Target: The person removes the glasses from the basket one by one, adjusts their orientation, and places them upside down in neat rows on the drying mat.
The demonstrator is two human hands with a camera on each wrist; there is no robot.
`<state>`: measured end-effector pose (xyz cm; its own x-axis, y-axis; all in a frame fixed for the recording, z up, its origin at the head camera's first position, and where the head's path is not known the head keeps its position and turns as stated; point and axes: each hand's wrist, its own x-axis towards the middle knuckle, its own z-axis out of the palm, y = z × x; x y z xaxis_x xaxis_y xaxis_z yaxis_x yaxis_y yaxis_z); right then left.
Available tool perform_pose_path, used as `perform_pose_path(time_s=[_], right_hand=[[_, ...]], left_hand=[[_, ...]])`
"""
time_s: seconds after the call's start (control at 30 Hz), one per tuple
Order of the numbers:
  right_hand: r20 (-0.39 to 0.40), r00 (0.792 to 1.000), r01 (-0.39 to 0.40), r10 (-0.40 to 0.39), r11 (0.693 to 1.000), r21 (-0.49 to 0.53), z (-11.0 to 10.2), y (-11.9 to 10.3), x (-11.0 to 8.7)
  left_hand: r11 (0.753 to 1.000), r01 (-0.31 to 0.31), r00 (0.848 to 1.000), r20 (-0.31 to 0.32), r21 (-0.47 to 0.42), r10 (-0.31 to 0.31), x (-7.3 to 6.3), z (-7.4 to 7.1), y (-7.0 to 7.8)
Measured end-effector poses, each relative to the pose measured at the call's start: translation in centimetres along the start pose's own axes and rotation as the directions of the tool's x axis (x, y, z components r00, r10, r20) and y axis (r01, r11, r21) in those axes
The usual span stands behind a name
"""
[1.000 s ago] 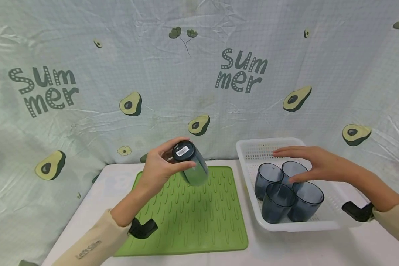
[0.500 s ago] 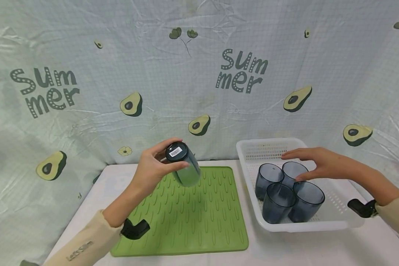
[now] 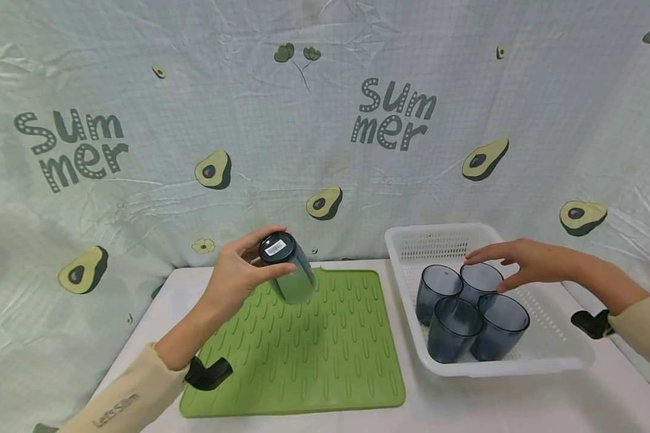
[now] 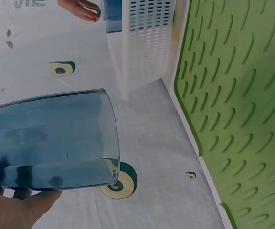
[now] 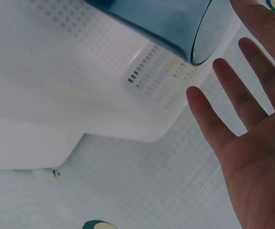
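My left hand (image 3: 233,273) grips a blue-tinted drinking glass (image 3: 295,279) around its base, in the air over the green mat (image 3: 325,361). The glass is upside down and tilted, its base with a barcode label facing me; in the left wrist view the clear glass (image 4: 56,140) shows nothing inside. My right hand (image 3: 544,261) hovers at the back right glass (image 3: 482,279) in the white basket (image 3: 511,367), thumb and fingers spread about its rim. In the right wrist view its fingers (image 5: 228,90) are straight and apart, near a glass (image 5: 166,24).
More blue glasses stand mouth up beside it in the basket, one at back left (image 3: 439,288) and two in front. The mat and basket lie side by side on a white table (image 3: 357,421). A sheet (image 3: 281,132) with avocado prints hangs close behind.
My left hand has moved left over the mat with the glass. My right hand has shifted a little to the right above the basket. The glasses in the basket have stayed put.
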<state>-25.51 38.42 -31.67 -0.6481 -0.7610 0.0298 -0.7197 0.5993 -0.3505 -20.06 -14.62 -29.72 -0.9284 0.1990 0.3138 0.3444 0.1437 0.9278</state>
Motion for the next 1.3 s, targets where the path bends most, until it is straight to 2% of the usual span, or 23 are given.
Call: perform_pose_path(time_s=[0.17,0.3,0.5,0.73,0.93,1.1,1.3], right_hand=[[0.096,0.993,-0.080,0.071,0.993,0.091,-0.6,0.8,-0.1],[0.144,0.986,-0.103,0.084,0.985,0.136,-0.5,1.4,-0.2],[0.162,0.982,-0.127,0.100,0.979,0.160,-0.2,2.0,-0.1],[0.221,0.966,-0.178,0.132,0.962,0.205,0.0,1.8,0.9],[0.249,0.961,-0.178,0.118,0.956,0.232,0.0,1.7,1.1],[0.274,0.951,-0.206,0.141,0.953,0.223,0.0,1.6,1.3],[0.296,0.942,-0.232,0.162,0.948,0.220,0.0,1.4,1.9]], left_hand=[[1.000,0.000,1.000,-0.009,-0.005,0.000,-0.1,-0.5,-0.1],[1.000,-0.002,1.000,-0.009,-0.008,0.002,-0.4,-0.8,-0.3],[1.000,-0.010,1.000,-0.012,0.024,0.010,-0.5,-1.2,-0.7],[0.998,-0.016,1.000,-0.025,0.056,0.018,-0.8,-1.7,-1.4],[0.996,0.012,0.999,-0.038,0.093,-0.008,-0.9,-2.3,-2.1],[0.992,0.037,0.998,-0.057,0.119,-0.031,-0.6,-2.7,-2.4],[0.986,0.034,0.999,-0.040,0.165,-0.028,-0.4,-3.3,-3.0]])
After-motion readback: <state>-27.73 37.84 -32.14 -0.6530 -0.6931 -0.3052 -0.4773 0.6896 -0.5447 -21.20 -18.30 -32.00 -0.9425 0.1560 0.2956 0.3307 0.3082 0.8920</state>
